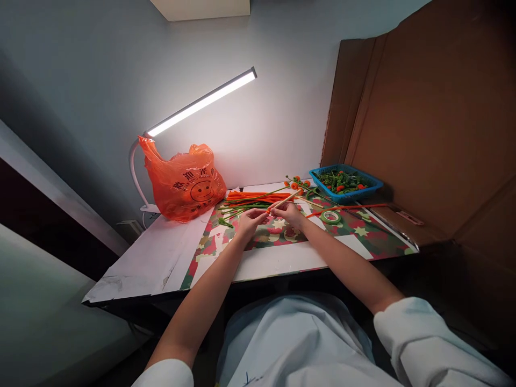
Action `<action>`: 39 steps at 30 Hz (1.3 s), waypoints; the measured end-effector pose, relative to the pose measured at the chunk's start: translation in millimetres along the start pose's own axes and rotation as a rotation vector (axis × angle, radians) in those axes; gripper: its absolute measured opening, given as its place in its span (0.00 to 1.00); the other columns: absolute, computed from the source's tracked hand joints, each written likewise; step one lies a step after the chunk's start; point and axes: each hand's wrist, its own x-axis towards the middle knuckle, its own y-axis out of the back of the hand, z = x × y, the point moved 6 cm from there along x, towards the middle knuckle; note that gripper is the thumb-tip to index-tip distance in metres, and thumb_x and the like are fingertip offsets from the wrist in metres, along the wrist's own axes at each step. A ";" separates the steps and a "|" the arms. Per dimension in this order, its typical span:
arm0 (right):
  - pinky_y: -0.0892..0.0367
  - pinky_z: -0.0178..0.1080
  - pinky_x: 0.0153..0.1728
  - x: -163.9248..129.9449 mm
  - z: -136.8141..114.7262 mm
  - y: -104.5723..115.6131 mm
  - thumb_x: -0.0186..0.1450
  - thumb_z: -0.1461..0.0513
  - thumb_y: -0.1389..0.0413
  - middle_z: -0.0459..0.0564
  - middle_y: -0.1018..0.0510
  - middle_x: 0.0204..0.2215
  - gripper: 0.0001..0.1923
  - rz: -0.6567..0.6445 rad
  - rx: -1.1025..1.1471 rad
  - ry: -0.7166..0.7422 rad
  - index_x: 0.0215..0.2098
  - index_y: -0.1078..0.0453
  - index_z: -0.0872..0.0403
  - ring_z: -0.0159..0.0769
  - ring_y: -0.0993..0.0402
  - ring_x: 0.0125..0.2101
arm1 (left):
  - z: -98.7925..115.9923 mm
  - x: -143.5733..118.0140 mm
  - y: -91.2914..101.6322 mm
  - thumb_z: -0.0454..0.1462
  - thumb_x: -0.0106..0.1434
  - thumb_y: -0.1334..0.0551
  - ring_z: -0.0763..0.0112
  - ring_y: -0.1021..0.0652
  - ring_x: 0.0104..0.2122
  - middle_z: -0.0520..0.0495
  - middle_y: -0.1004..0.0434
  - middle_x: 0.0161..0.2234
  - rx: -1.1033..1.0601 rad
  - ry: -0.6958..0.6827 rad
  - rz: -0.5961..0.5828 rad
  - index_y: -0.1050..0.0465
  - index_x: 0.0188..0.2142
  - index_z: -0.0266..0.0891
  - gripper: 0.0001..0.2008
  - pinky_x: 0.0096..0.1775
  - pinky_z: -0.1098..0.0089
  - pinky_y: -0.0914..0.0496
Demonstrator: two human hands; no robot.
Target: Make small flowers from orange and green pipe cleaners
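Wooden and pale, a thin stick [284,200] slants up to the right from between the 2 hands, above the patterned mat [363,228] near the middle of the table [161,252]. The right hand [287,213] is closed around its lower end; the left hand [252,217] meets it there with fingertips pinched on a small orange piece [268,210] — too small to tell what exactly. Such a stick looks light and stiff, likely to snap if bent, so a hold low on the shaft near the work seems best. The orange bit is probably soft and fuzzy, easily crushed — a gentle fingertip pinch should suit it. Just behind lie orange and green pipe cleaners [250,200], a roll of green tape [331,216] to the right, a blue basket [374,187] beyond, and an orange plastic bag [183,185] under the lamp [201,102].
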 end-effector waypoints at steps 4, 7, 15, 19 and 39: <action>0.30 0.38 0.33 0.8 3.8 0.4 0.46 0.52 0.33 0.46 0.23 0.25 0.18 0.028 0.015 -0.010 0.30 0.25 0.55 0.32 0.28 0.27 | -3.9 2.3 0.7 0.51 0.45 0.29 0.70 0.22 0.27 0.46 0.20 0.29 -0.005 0.011 -0.012 0.25 0.34 0.35 0.24 0.35 0.69 0.27; 0.30 0.38 0.33 0.8 5.1 -0.1 0.46 0.53 0.33 0.46 0.23 0.24 0.19 0.014 0.015 -0.021 0.31 0.25 0.55 0.32 0.28 0.26 | -2.3 3.0 -0.3 0.51 0.48 0.31 0.73 0.24 0.24 0.48 0.22 0.27 0.053 -0.043 -0.031 0.25 0.33 0.36 0.22 0.31 0.71 0.29; 0.30 0.37 0.33 -2.0 6.7 0.5 0.46 0.53 0.32 0.47 0.22 0.26 0.19 -0.028 0.015 -0.021 0.32 0.24 0.56 0.33 0.26 0.28 | 11.9 -3.9 -0.7 0.49 0.60 0.39 0.76 0.29 0.20 0.53 0.28 0.20 0.402 -0.250 0.002 0.26 0.31 0.38 0.15 0.26 0.75 0.36; 0.32 0.35 0.32 -2.1 12.0 0.7 0.47 0.54 0.32 0.47 0.22 0.25 0.19 -0.077 -0.026 -0.040 0.34 0.24 0.55 0.32 0.27 0.28 | 8.7 -3.1 -5.1 0.51 0.60 0.41 0.75 0.31 0.19 0.53 0.30 0.19 0.400 -0.219 -0.059 0.30 0.26 0.38 0.18 0.25 0.75 0.37; 0.42 0.32 0.22 -5.8 -5.7 0.9 0.51 0.52 0.34 0.45 0.25 0.24 0.18 -0.140 -0.234 0.032 0.34 0.24 0.55 0.28 0.36 0.23 | -8.0 2.6 -14.8 0.62 0.57 0.47 0.78 0.36 0.17 0.55 0.39 0.17 0.165 -0.041 -0.197 0.41 0.24 0.39 0.27 0.22 0.73 0.41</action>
